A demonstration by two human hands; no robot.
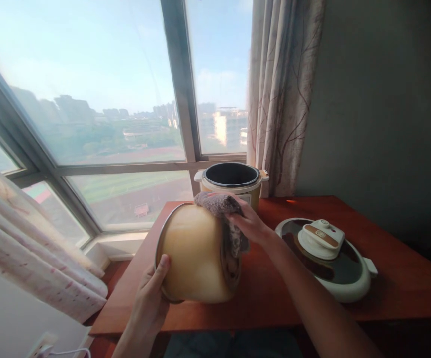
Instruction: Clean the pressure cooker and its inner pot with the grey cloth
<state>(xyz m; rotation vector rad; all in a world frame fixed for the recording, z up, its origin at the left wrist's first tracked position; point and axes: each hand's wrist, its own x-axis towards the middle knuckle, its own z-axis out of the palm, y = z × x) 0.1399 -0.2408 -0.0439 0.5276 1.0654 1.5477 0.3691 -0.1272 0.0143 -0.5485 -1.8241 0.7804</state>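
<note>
A golden inner pot (pixel 195 253) is tipped on its side above the near part of the table, its rim to the left and its base to the right. My left hand (pixel 153 291) grips it at the rim, thumb on the outer wall and the other fingers hidden. My right hand (pixel 247 219) is closed on a grey-brown cloth (pixel 218 203), which lies against the pot's upper side near the base. Behind them stands the pressure cooker body (pixel 254 198), uncovered, with a dark inside and two side handles. The cooker lid (pixel 349 271) lies to the right of my right forearm.
The reddish-brown wooden table (pixel 271 303) reaches to a large window (pixel 118 99) at the left and back. Curtains (pixel 282 99) hang behind it. At the lower left is a wall socket (pixel 43 345) with a white cable.
</note>
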